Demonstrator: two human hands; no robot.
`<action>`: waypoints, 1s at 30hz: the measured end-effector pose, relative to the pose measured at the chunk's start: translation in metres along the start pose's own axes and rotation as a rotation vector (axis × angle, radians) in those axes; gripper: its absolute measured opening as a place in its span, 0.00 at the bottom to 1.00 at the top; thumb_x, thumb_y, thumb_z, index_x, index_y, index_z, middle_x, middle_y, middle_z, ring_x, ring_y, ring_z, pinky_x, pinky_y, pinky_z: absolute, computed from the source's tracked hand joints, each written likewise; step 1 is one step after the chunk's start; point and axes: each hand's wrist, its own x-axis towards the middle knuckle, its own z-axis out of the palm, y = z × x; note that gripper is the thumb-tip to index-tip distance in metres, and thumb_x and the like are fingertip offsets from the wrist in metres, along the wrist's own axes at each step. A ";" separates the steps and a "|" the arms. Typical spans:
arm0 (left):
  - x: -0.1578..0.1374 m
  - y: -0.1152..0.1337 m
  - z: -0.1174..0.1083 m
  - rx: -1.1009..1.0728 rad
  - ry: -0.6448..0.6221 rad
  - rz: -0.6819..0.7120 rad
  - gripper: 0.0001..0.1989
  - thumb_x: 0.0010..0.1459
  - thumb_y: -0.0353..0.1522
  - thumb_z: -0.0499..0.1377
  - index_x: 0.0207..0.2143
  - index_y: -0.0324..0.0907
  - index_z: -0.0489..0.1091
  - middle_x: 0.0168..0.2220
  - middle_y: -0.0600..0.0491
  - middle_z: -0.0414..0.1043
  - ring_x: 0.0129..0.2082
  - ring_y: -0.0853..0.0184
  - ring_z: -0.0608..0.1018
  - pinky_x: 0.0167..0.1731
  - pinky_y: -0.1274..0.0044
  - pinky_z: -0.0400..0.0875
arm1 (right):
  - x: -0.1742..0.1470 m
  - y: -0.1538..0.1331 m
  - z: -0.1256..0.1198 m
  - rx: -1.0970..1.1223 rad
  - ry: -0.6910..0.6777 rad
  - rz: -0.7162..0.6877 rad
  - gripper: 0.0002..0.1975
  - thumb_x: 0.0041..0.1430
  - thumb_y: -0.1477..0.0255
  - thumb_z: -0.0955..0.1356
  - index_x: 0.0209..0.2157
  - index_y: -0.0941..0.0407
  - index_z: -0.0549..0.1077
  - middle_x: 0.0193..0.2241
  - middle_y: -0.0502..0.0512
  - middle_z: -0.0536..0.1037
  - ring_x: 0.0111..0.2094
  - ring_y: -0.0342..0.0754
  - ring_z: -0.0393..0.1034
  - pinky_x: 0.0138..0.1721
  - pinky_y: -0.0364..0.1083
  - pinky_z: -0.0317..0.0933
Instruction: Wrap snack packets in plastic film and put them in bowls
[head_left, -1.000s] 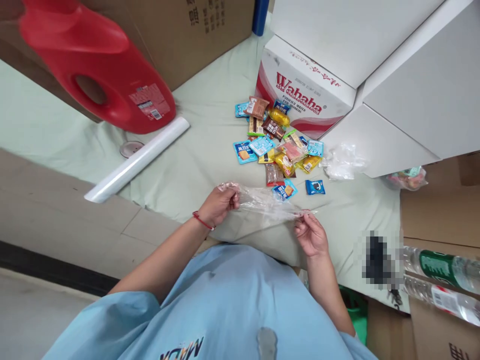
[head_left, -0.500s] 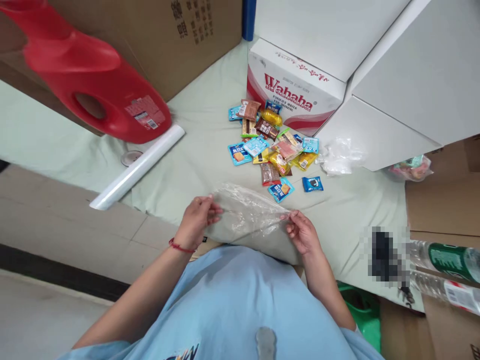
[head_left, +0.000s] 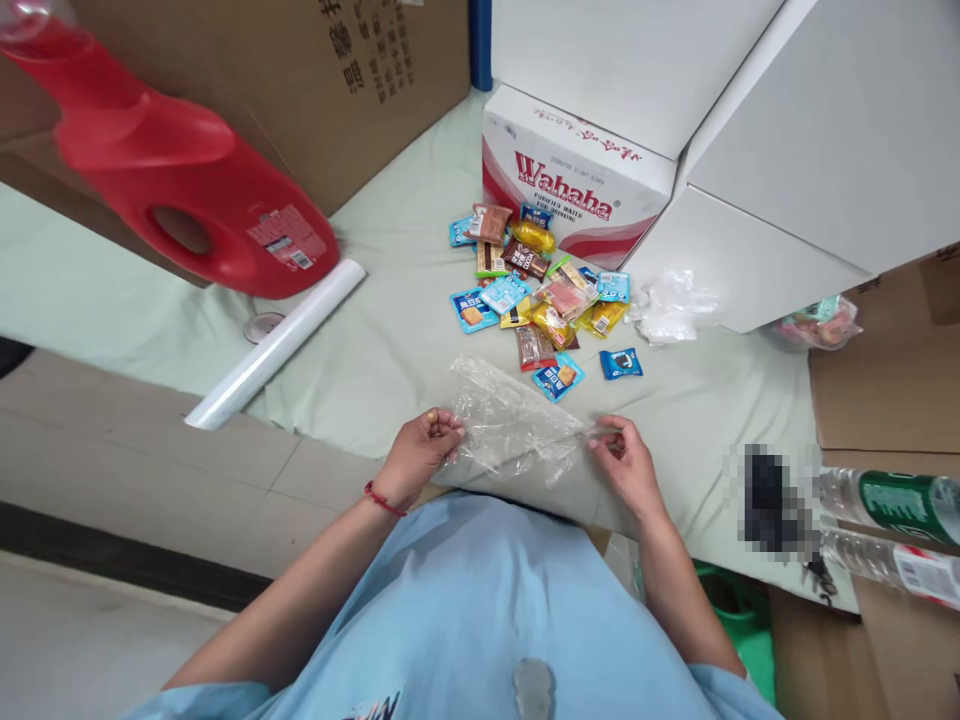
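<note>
A clear, crumpled plastic bag (head_left: 517,425) is stretched between my hands, just above the pale green cloth at its front edge. My left hand (head_left: 429,448), with a red cord at the wrist, pinches the bag's left edge between thumb and fingers. At the opposite end, my right hand (head_left: 624,460) has its thumb and forefinger at the bag's narrow right corner, the other fingers loosely curled. Beyond the bag lies a pile of small wrapped snacks (head_left: 540,290) in blue, yellow and brown. A single blue snack packet (head_left: 621,363) rests to the right of the pile.
Behind the snacks stands a white and red Wahaha box (head_left: 577,180). More thin clear plastic (head_left: 675,305) lies right of the pile. On the left are a red jug (head_left: 202,200) and a white roll (head_left: 277,345). Plastic bottles (head_left: 900,510) lie at the right.
My left hand has turned and its fingers have closed more on the bag's edge. Both hands and the bag have shifted slightly right in view. The snacks keep their arrangement.
</note>
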 end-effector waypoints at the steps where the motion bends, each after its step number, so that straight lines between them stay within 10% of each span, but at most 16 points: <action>1: 0.000 -0.001 0.000 0.013 -0.016 0.010 0.22 0.41 0.43 0.71 0.33 0.40 0.69 0.22 0.61 0.69 0.20 0.74 0.69 0.24 0.79 0.61 | 0.001 -0.003 -0.004 -0.134 0.000 -0.123 0.27 0.53 0.56 0.76 0.51 0.52 0.73 0.50 0.60 0.76 0.44 0.52 0.72 0.41 0.51 0.71; 6: -0.002 -0.005 0.002 0.022 -0.084 0.043 0.22 0.41 0.44 0.71 0.33 0.41 0.69 0.25 0.60 0.68 0.22 0.74 0.69 0.25 0.78 0.64 | 0.025 -0.019 0.002 -0.419 -0.146 -0.455 0.17 0.60 0.58 0.73 0.48 0.51 0.78 0.53 0.61 0.77 0.59 0.60 0.65 0.62 0.62 0.59; 11: -0.007 -0.007 -0.015 0.045 -0.081 0.069 0.24 0.42 0.46 0.72 0.36 0.41 0.69 0.27 0.59 0.68 0.24 0.73 0.69 0.25 0.78 0.66 | 0.069 -0.019 0.015 0.022 -0.073 -0.060 0.18 0.61 0.52 0.69 0.35 0.52 0.72 0.31 0.52 0.78 0.35 0.51 0.75 0.38 0.51 0.72; 19: -0.012 -0.020 -0.060 0.211 -0.081 0.063 0.26 0.47 0.50 0.68 0.40 0.42 0.70 0.31 0.56 0.69 0.28 0.68 0.72 0.26 0.75 0.70 | 0.107 -0.012 0.017 0.189 -0.046 0.226 0.25 0.44 0.50 0.77 0.29 0.54 0.68 0.21 0.44 0.71 0.16 0.37 0.60 0.13 0.37 0.49; 25: -0.021 0.004 -0.063 0.719 0.396 0.531 0.13 0.60 0.42 0.59 0.38 0.42 0.73 0.37 0.49 0.73 0.35 0.62 0.76 0.39 0.68 0.74 | 0.097 -0.013 0.018 0.210 0.011 0.219 0.32 0.47 0.48 0.75 0.47 0.52 0.67 0.34 0.50 0.79 0.31 0.45 0.74 0.24 0.41 0.69; 30: -0.008 0.027 -0.023 0.838 0.092 0.923 0.11 0.67 0.34 0.53 0.41 0.44 0.76 0.41 0.48 0.78 0.43 0.61 0.78 0.46 0.69 0.73 | 0.063 -0.008 0.004 0.059 0.237 0.086 0.31 0.52 0.46 0.72 0.50 0.52 0.69 0.41 0.56 0.78 0.35 0.49 0.74 0.26 0.45 0.71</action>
